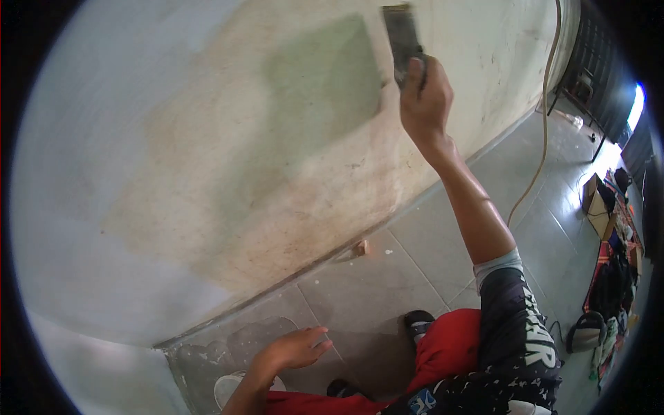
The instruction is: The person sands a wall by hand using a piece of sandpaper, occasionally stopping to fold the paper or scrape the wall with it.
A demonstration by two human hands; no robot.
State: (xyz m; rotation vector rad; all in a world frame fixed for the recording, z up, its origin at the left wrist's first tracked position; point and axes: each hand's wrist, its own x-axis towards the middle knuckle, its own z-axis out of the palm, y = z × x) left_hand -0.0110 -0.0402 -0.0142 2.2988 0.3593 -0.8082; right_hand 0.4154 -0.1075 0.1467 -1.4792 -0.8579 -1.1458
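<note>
My right hand (429,104) is raised and wrapped round the handle of a wide putty knife (401,31). Its dark blade points up and overlaps the wall (242,138), which has a white coated area at left, stained cream parts and a greenish patch beside the hand. Low down, my left hand (299,348) hangs over the floor with its fingers apart and nothing in them. Partly hidden behind the left forearm is a white round bucket (225,389).
Grey floor tiles (353,297) run along the wall's foot, with a small brownish chunk (362,247) lying there. A cable (545,124) hangs down at right. Clothes and bags (609,277) are piled at far right, near an open cardboard box (596,200).
</note>
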